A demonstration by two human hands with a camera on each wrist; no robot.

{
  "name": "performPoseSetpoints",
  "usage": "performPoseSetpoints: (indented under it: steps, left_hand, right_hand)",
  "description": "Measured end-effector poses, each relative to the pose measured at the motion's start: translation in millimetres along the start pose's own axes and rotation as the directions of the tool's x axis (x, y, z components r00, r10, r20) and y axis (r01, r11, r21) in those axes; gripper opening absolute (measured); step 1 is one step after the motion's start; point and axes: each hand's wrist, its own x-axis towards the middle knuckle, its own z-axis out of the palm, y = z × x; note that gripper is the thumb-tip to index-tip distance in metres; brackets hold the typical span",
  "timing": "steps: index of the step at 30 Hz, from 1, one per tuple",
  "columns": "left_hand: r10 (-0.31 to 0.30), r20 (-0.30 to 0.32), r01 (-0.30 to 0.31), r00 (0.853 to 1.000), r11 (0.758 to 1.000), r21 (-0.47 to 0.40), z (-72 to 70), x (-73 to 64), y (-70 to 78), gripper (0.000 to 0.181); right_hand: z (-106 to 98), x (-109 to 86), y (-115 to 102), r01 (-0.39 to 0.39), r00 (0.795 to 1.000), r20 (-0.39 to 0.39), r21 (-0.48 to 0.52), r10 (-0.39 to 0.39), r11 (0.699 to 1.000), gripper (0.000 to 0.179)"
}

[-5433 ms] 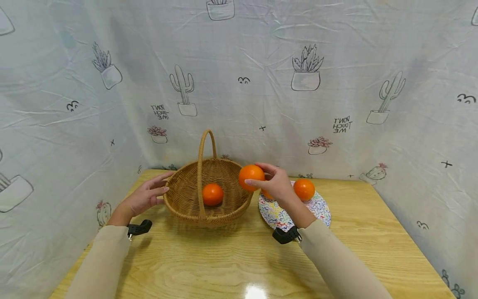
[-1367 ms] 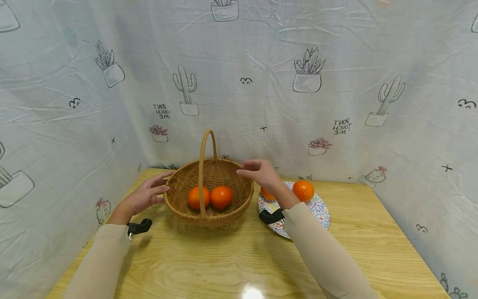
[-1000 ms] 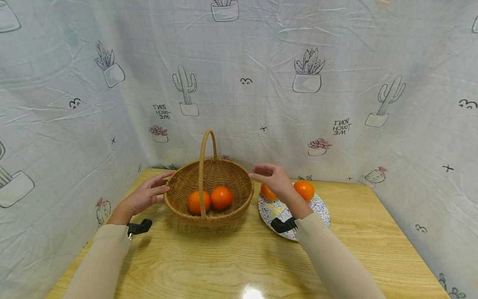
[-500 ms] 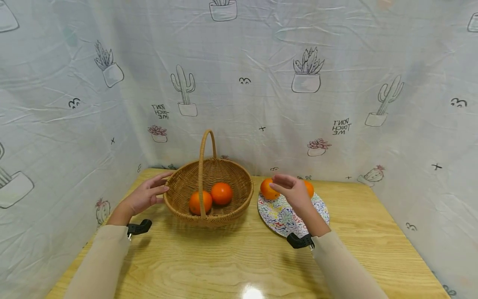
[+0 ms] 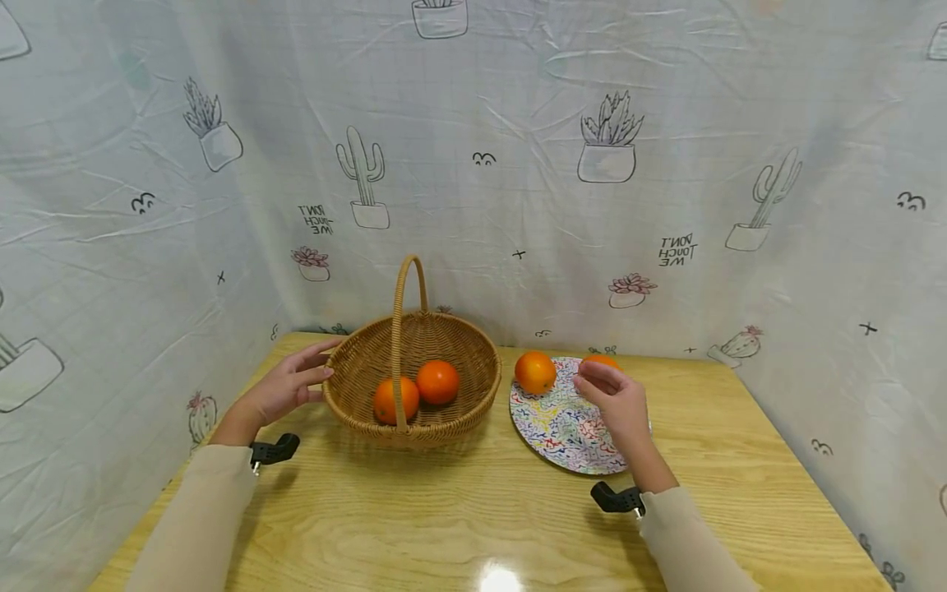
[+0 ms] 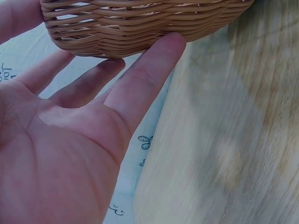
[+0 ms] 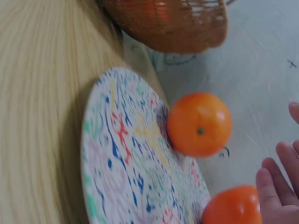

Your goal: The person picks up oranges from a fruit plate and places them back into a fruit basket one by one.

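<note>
A wicker basket (image 5: 444, 423) with a tall handle stands on the table, two oranges inside: one (image 5: 438, 382) to the right, the other (image 5: 386, 401) partly behind the handle. My left hand (image 5: 284, 390) touches the basket's left side with extended fingers, as the left wrist view confirms. On the speckled plate (image 5: 570, 440), an orange (image 5: 535, 372) sits at the back left. A further orange (image 5: 601, 360) at the back is mostly hidden behind my right hand (image 5: 617, 403). That hand hovers over the plate's right part, fingers loosely bent and holding nothing.
The wooden table (image 5: 414, 518) bears the basket at left and the plate at right. A printed curtain (image 5: 518, 205) hangs behind and along both sides. Each wrist wears a black camera mount.
An orange held in my right hand is now in the basket with the first one. The emptied right hand has moved right, over the plate. My left hand has stayed at the basket.
</note>
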Motion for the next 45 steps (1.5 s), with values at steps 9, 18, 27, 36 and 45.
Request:
performPoseSetpoints:
  steps: [9,18,27,36,45]
  left_hand:
    - [0.006,-0.006,-0.006,1.000,1.000,0.012,-1.9,0.6,-2.2,0.065]
    - [0.005,-0.006,-0.005,1.000,0.999,0.034,-2.6,0.8,-4.2,0.065]
    - [0.018,0.000,-0.018,1.000,0.999,0.032,-2.0,-0.3,-3.5,0.065]
    - [0.007,-0.005,-0.007,1.000,0.999,0.035,-1.6,-0.7,-4.1,0.066]
    - [0.005,-0.004,-0.005,1.000,1.000,0.011,-3.4,-1.2,-6.3,0.066]
  right_hand:
    - [-17,11.3,11,0.019,0.976,-0.215,-0.051,-0.030,0.999,0.042]
    - [-24,19.7,21,-0.036,0.966,-0.257,-0.148,-0.003,0.988,0.047]
    - [-21,30.9,26,-0.028,0.977,-0.213,-0.259,-0.029,0.966,0.052]
    - [-17,37.9,28,-0.126,0.984,-0.160,-0.301,0.080,0.945,0.068]
    - [-8,40.5,27,-0.136,0.984,-0.156,-0.338,0.087,0.931,0.073]
